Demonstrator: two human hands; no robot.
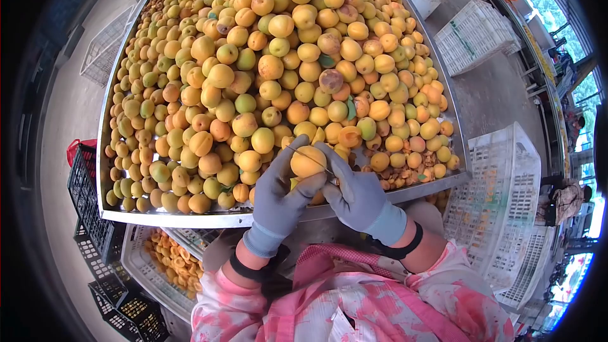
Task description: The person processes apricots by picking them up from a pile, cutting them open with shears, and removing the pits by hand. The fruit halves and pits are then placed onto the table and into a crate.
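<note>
So both hands are in grey gloves, working right at the near edge of a big metal tray (190, 218). The left hand (278, 193) is wrapped around one apricot (307, 161), fingers curled up its left side and thumb underneath, holding it just above the tray's front rim. The right hand (358, 193) comes in from the other side. Its fingers are pressed together on what looks like a thin blade (316, 164), which lies slanted across the front of the fruit, and its fingertips touch the fruit too.

Behind the hands the tray is heaped with a pile of apricots (285, 57), yellow to orange with some greenish ones. A few small split pieces sit near the front right corner. Under the tray on the left there's a white crate (142, 272) with cut halves in it, next to some black crates (95, 215). Another white basket (500, 196) stands on the right, just beside the tray. The sleeves are pink and splotchy.
</note>
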